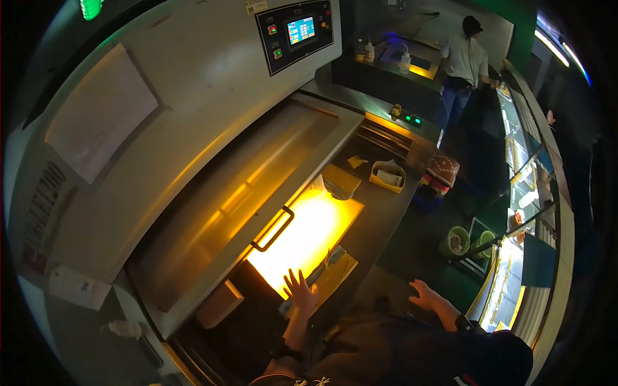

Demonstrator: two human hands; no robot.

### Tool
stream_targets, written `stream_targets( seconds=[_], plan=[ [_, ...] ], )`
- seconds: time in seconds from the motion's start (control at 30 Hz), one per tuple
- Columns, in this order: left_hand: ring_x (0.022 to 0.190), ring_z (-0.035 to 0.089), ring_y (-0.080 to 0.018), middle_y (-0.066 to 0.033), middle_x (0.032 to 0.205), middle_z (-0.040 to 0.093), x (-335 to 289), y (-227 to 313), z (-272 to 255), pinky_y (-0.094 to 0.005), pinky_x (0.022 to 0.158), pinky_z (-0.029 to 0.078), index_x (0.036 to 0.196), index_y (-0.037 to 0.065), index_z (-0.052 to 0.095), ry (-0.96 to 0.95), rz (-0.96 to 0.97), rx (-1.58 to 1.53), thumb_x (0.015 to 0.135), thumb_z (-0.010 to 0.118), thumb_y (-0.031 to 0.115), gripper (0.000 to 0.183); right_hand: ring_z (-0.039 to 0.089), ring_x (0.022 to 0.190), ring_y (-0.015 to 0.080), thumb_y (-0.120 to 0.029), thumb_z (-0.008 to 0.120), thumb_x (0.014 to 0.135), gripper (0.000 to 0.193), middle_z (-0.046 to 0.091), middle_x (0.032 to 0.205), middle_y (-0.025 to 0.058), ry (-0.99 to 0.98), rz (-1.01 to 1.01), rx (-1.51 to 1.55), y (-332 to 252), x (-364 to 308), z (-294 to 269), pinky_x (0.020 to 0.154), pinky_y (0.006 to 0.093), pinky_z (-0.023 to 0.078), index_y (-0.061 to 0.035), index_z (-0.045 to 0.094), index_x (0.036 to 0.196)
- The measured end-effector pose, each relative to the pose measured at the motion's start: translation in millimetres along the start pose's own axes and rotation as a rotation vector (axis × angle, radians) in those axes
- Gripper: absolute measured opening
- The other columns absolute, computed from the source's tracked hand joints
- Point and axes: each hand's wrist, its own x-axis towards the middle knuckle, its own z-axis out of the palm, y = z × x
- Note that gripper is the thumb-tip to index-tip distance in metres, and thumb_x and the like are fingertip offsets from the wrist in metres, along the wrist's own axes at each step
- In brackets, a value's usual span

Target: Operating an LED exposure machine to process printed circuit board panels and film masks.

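The right hand [428, 298] is held above the floor, its fingers loosely spread and nothing gripped. The left hand [300, 294] is placed over the near end of the glowing panel [306, 231], fingers fanned wide, nothing held; whether the surface is touched cannot be told. Just beside that hand, a yellow board [341, 273] is noted, judged light and fairly stiff, best taken by its outer edge. The panel lies flat beside the metal lid [241, 199]; it is judged rigid, smooth, possibly slippery and breakable, so pressure should be kept light. The lid is judged heavy; hold is best taken at the middle of its dark handle [278, 233]. Farther off, a yellow tray [396, 188] is seen.
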Motion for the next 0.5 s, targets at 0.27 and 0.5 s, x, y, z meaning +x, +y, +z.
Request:
stream_targets(
  seconds=[0.27,0.5],
  plan=[
    [0.139,0.032,-0.0338,-0.0142,0.146,0.040,20.7,42.3,-72.1,-0.0552,0.099,0.045,0.144,0.009,0.039,-0.008,-0.025,0.161,0.082,0.071,0.032,0.074,0.042,0.136,0.0339,-0.037,0.057,0.095,0.059,0.038,0.151,0.0182,-0.017,-0.840,-0.155,-117.9,146.1,-63.1,0.112,0.0429,0.036,-0.0108,0.041,0.145],
    [0.122,0.049,-0.0356,-0.0180,0.119,0.055,-75.4,122.8,-15.2,-0.0469,0.094,0.051,0.120,0.001,0.052,0.255,-0.010,0.218,0.075,0.077,0.026,0.058,0.060,0.115,0.0340,-0.038,0.054,0.095,0.056,0.047,0.144,0.0138,-0.125,-1.068,-0.305,-199.4,144.7,-63.8,0.094,0.0456,0.051,-0.0141,0.041,0.144]
  ],
)
